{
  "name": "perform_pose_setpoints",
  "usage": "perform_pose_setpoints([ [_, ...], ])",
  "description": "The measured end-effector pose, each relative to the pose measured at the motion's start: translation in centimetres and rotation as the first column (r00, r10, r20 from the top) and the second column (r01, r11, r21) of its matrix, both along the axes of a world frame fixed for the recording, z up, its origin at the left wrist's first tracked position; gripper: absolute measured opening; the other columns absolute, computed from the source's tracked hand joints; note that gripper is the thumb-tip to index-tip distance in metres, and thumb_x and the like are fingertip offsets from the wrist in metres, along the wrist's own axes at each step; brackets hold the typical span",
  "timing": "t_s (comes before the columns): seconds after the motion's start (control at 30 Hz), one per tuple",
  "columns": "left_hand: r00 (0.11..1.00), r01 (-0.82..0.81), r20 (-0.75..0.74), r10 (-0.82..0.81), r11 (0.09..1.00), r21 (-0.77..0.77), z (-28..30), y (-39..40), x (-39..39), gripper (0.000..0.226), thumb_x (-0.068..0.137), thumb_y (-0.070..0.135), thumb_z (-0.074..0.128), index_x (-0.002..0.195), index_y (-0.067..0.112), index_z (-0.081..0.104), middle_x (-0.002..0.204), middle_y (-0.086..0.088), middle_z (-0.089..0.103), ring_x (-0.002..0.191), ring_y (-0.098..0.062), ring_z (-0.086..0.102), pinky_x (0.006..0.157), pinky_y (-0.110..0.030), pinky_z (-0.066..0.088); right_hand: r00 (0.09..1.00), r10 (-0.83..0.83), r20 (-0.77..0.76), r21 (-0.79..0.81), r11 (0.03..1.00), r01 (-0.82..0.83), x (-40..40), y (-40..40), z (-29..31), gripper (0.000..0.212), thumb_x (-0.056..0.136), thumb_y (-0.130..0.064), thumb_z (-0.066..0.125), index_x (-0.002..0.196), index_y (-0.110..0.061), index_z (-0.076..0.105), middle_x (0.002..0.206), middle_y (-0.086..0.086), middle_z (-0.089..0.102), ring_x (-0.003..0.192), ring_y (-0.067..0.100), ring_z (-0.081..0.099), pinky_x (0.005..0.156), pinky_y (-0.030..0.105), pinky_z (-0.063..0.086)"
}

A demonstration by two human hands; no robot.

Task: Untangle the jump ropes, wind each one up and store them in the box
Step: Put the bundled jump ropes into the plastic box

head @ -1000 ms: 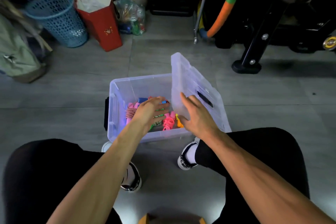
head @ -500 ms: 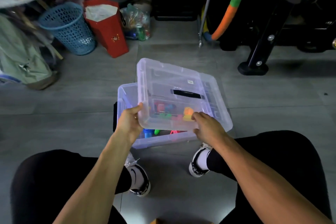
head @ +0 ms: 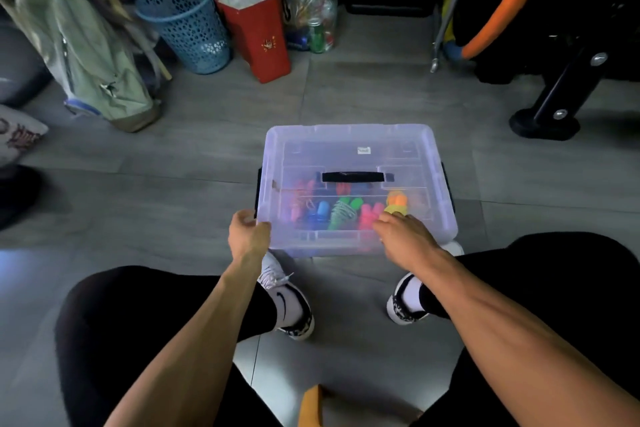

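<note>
Head view: a clear plastic box [head: 360, 246] sits on the grey floor between the person's two shoes, its see-through lid [head: 349, 149] lying across the top.
Jump ropes: wound bundles [head: 341, 213] in pink, blue, green and orange show through the lid, all inside the box, toward its near side.
Left hand: the left hand [head: 248, 232] is at the near left corner of the box, fingers curled round the lid's edge, thumb on top.
Right hand: the right hand [head: 403, 236] rests on the lid near the near right side, fingers spread flat and pressing down, gripping nothing.
Latches: black clips [head: 258, 189] sit on the left and right sides of the box; whether they are fastened cannot be told.
Step in hand: closing the lid, judged the last part of the task.
Doing it well: line the lid's rim up with the box's rim all round, press evenly at both near corners, then the far ones, and check that no rope loop is caught under the rim before snapping the side clips.
</note>
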State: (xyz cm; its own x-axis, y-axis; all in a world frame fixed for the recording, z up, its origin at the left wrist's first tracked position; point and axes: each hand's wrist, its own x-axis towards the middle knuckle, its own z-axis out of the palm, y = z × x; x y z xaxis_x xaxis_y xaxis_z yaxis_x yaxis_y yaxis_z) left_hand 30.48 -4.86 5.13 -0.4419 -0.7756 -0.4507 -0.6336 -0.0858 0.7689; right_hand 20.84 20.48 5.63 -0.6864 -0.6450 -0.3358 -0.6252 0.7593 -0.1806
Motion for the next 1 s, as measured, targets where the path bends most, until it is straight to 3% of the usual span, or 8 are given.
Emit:
perform_pose_setpoints([
  [0.07, 0.959, 0.244, 0.188, -0.212, 0.956, -0.165, -0.2, 0.2, 0.1, 0.044, 0.079, 0.004, 0.053, 0.122, 0.011, 0.054, 0.110, -0.010, 0.062, 0.103, -0.029, 0.057, 0.079, -0.031, 0.042, 0.999, -0.021, 0.046, -0.012, 1.000, 0.022, 0.5, -0.1, -0.4, 0.053, 0.089, 0.004, 0.042, 0.140, -0.013, 0.048, 0.150, 0.010, 0.041, 0.134, 0.029, 0.042, 0.100, 0.040, 0.045],
  [0.17, 0.734, 0.665, 0.435, -0.521, 0.679, -0.310, -1.2, 1.3, -0.1, 0.068, 0.081, 0.006, 0.051, 0.146, 0.022, 0.035, 0.150, -0.017, 0.034, 0.139, -0.039, 0.026, 0.107, -0.048, 0.035, 0.973, -0.140, 0.183, -0.124, 0.979, 0.164, 0.6, 0.0, -0.9, 0.047, 0.099, -0.005, 0.041, 0.143, -0.021, 0.046, 0.157, 0.001, 0.030, 0.138, 0.020, 0.038, 0.107, 0.034, 0.041],
  [0.3, 0.442, 0.897, 0.544, -0.713, 0.338, -0.285, -1.7, 4.0, -2.0, 0.067, 0.093, 0.016, 0.043, 0.152, 0.038, 0.020, 0.163, -0.007, 0.002, 0.149, -0.033, -0.008, 0.119, -0.052, 0.000, 0.953, -0.240, 0.186, -0.146, 0.952, 0.268, -0.7, 1.0, -1.6, 0.034, 0.094, -0.008, 0.049, 0.124, -0.017, 0.062, 0.131, 0.005, 0.059, 0.113, 0.025, 0.057, 0.091, 0.033, 0.049],
  [0.4, 0.390, 0.921, 0.541, -0.745, 0.312, -0.234, -2.3, 5.3, -3.6, 0.060, 0.098, 0.030, 0.042, 0.153, 0.038, 0.017, 0.163, -0.005, -0.001, 0.148, -0.035, -0.007, 0.119, -0.053, 0.002, 0.912, -0.375, 0.166, -0.169, 0.900, 0.401, -1.6, 2.5, -1.9, 0.024, 0.094, -0.018, 0.051, 0.115, -0.012, 0.063, 0.115, 0.008, 0.062, 0.104, 0.028, 0.059, 0.083, 0.035, 0.050],
  [0.57, 0.443, 0.896, 0.541, -0.715, 0.331, -0.296, -1.8, 7.5, -6.9, 0.059, 0.092, 0.034, 0.051, 0.148, 0.029, 0.033, 0.153, -0.021, 0.026, 0.142, -0.037, 0.020, 0.114, -0.049, 0.026, 0.896, -0.442, -0.032, -0.122, 0.892, 0.436, -1.4, 6.1, -3.1, 0.046, 0.093, -0.031, 0.057, 0.133, -0.009, 0.053, 0.134, 0.013, 0.048, 0.122, 0.036, 0.047, 0.097, 0.041, 0.040],
  [0.7, 0.351, 0.932, 0.619, -0.703, 0.200, -0.302, -1.2, 10.3, -10.3, 0.070, 0.092, 0.047, 0.053, 0.152, 0.035, 0.019, 0.161, -0.014, -0.002, 0.148, -0.035, 0.004, 0.118, -0.055, 0.011, 0.884, -0.465, 0.057, -0.204, 0.861, 0.466, -2.6, 7.5, -3.6, 0.026, 0.092, -0.025, 0.054, 0.112, -0.015, 0.066, 0.116, 0.007, 0.062, 0.103, 0.031, 0.062, 0.087, 0.035, 0.047],
  [0.83, 0.269, 0.963, 0.554, -0.788, 0.233, -0.136, -1.5, 12.0, -13.2, 0.079, 0.086, 0.049, 0.064, 0.151, 0.042, 0.019, 0.162, -0.005, -0.007, 0.148, -0.035, -0.002, 0.115, -0.064, 0.014, 0.612, -0.761, 0.214, -0.398, 0.505, 0.766, -6.2, 7.7, -2.6, 0.012, 0.087, -0.011, 0.057, 0.089, -0.010, 0.069, 0.098, 0.012, 0.069, 0.085, 0.029, 0.065, 0.070, 0.030, 0.047],
  [1.0, 0.304, 0.953, 0.534, -0.789, 0.257, -0.161, -3.0, 11.5, -13.8, 0.078, 0.081, 0.052, 0.069, 0.148, 0.043, 0.028, 0.162, -0.006, 0.001, 0.146, -0.036, 0.005, 0.111, -0.062, 0.027, 0.326, -0.823, 0.465, -0.188, 0.268, 0.945, -10.6, 7.4, -2.4, 0.047, 0.092, -0.027, 0.059, 0.133, -0.005, 0.050, 0.134, 0.015, 0.052, 0.119, 0.030, 0.054, 0.090, 0.028, 0.041],
])
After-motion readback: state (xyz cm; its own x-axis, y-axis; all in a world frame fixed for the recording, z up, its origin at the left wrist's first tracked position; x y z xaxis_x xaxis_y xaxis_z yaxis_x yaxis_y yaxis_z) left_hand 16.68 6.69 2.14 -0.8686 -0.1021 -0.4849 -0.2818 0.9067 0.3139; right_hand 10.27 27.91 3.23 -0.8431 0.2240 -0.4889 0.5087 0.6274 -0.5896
